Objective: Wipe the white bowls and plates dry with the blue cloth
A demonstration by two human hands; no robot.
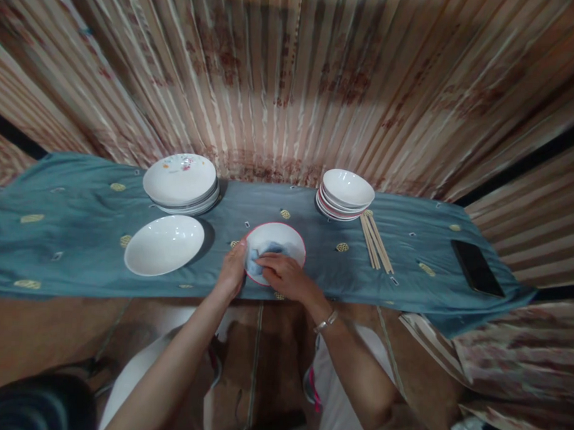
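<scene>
A white bowl with a red rim (293,237) is tilted over the front part of the table, its inside facing me. My left hand (232,266) grips its left edge, fingers hidden behind the bowl. Inside it my right hand (285,276) presses a light blue cloth (257,259) against the bowl's surface, with the fingers bent over the cloth. To the left of my left hand lies a large white bowl (164,245).
A stack of white plates (179,180), floral on top, stands at the back left. Several stacked bowls (348,189) stand back right, beside wooden chopsticks (376,243). A black phone (476,267) lies on the teal tablecloth (422,232) at the right. Curtains (273,83) hang behind.
</scene>
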